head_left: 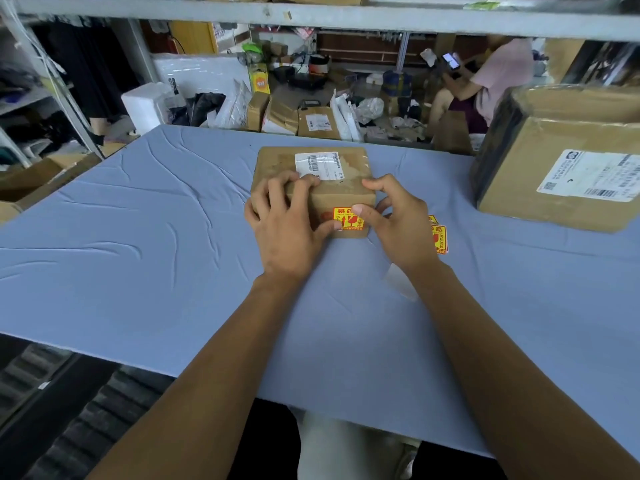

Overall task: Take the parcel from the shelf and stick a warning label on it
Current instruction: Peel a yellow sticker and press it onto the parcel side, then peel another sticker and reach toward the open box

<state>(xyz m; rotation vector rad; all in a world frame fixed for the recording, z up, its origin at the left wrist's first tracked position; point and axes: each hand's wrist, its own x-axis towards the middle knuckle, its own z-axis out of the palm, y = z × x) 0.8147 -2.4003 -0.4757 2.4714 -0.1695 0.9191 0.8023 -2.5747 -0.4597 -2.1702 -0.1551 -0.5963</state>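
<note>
A small brown cardboard parcel (332,192) with a white shipping label on top sits in the middle of the blue table (138,237). A yellow and red warning label (346,218) lies on its near side face. My left hand (287,230) grips the parcel's left side, fingers over the top edge and thumb against the label's lower left. My right hand (394,223) presses its thumb on the label's right part, with the fingers curled at the parcel's right corner. Spare warning labels (440,237) lie on the table just right of my right hand.
A large taped cardboard box (561,161) stands at the table's right side. A strip of backing paper (398,282) lies under my right wrist. Beyond the far edge are piled parcels and bags (311,116), and a seated person (485,84). A shelf board (311,13) runs overhead.
</note>
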